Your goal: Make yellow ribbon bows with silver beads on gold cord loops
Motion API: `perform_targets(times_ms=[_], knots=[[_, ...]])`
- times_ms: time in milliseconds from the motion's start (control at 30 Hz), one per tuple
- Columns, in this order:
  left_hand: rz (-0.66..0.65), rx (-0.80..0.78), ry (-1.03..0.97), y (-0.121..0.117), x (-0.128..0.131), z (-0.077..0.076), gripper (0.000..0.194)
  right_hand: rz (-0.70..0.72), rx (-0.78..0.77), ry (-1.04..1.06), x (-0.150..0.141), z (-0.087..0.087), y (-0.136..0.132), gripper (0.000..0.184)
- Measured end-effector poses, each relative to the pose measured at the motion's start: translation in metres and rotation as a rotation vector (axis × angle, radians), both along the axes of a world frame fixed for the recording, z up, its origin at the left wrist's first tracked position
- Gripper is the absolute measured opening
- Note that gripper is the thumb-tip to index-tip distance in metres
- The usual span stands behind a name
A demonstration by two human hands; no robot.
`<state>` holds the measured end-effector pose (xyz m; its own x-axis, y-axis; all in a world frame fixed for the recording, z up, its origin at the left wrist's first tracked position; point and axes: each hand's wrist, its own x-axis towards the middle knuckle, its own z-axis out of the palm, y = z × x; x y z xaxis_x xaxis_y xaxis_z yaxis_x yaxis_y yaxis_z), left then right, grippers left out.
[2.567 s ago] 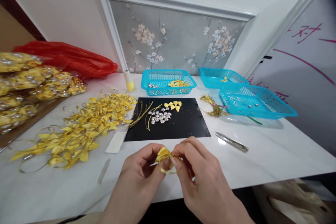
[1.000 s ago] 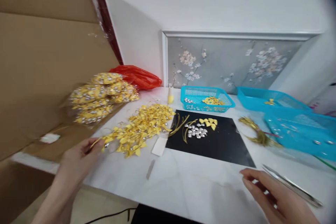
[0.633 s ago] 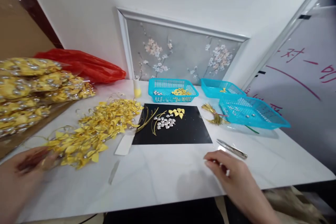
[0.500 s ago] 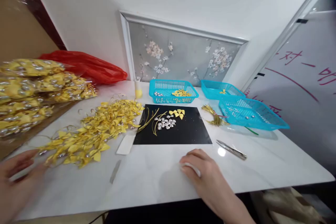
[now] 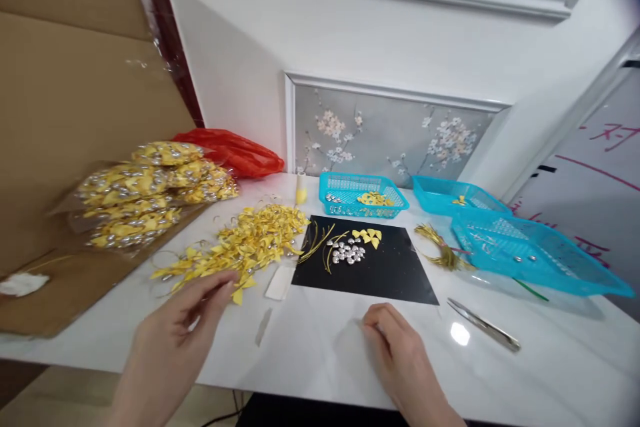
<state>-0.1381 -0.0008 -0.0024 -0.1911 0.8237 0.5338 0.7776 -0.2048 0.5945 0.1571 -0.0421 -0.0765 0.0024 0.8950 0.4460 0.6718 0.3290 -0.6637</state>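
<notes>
My left hand (image 5: pixel 183 323) hovers at the near edge of a heap of yellow flower sprays (image 5: pixel 260 237), thumb and fingertips pinched together. Anything between those fingertips is too small or hidden to name. On the white table, my right hand (image 5: pixel 397 350) rests with curled fingers and thumb, their contents hidden. Beyond it lies a black mat (image 5: pixel 390 273) bearing silver beads (image 5: pixel 347 252), small yellow petal pieces (image 5: pixel 373 236) and thin gold stems (image 5: pixel 316 243). A white card-like piece (image 5: pixel 280 282) overlaps or touches the mat's left side.
Blue baskets (image 5: pixel 365 210) stand along the back and right. Tweezers (image 5: pixel 485 325) lie at right, below a bundle of gold stems (image 5: pixel 443 250). Wrapped yellow bunches (image 5: pixel 130 197) sit in a cardboard box (image 5: pixel 75 93) at left, near a red plastic bag (image 5: pixel 235 152).
The camera view has swung left and up. My left hand has moved rightward to the near side of the heap and closed into a pinch. The white thing in my right hand no longer shows.
</notes>
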Motion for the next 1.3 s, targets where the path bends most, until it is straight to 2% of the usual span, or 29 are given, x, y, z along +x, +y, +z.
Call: perform_targets(times_ms=[67,167,233,333,567,800,1000,1067,1133,1167,1233,1300], knots=[[-0.104,-0.027,0.136,0.006,0.009,-0.005,0.037,-0.035,-0.033,0.052,0.002,0.000,-0.001,0.021],[-0.241,-0.058,0.352,0.013,0.021,-0.020,0.039,-0.099,-0.088,0.109,0.003,0.001,-0.002,0.022],[-0.268,-0.069,0.452,0.015,0.030,-0.032,0.040,-0.117,-0.102,0.135,0.002,0.002,-0.002,0.022],[-0.237,-0.075,0.576,0.014,0.044,-0.043,0.044,-0.111,-0.111,0.168,0.001,0.004,-0.003,0.022],[-0.192,-0.106,0.742,0.011,0.051,-0.043,0.043,-0.048,-0.144,0.254,0.002,0.010,-0.003,0.023],[-0.201,-0.097,0.740,0.013,0.056,-0.038,0.043,0.037,-0.191,0.373,0.006,0.019,-0.005,0.023],[-0.214,-0.042,0.573,0.015,0.062,-0.030,0.044,0.090,-0.206,0.478,0.010,0.038,-0.010,0.025],[-0.233,-0.020,0.502,0.010,0.068,-0.026,0.049,0.105,-0.211,0.494,0.010,0.046,-0.014,0.026],[-0.307,-0.077,0.371,0.000,0.077,-0.020,0.049,0.120,-0.214,0.505,0.010,0.054,-0.018,0.025],[-0.366,-0.147,0.271,-0.006,0.082,-0.016,0.048,0.128,-0.213,0.505,0.010,0.057,-0.019,0.024],[-0.567,-0.486,-0.203,-0.020,0.095,-0.007,0.046,0.141,-0.199,0.490,0.008,0.063,-0.022,0.022],[-0.650,-0.650,-0.574,-0.031,0.106,0.000,0.041,0.148,-0.179,0.454,0.006,0.066,-0.023,0.021]])
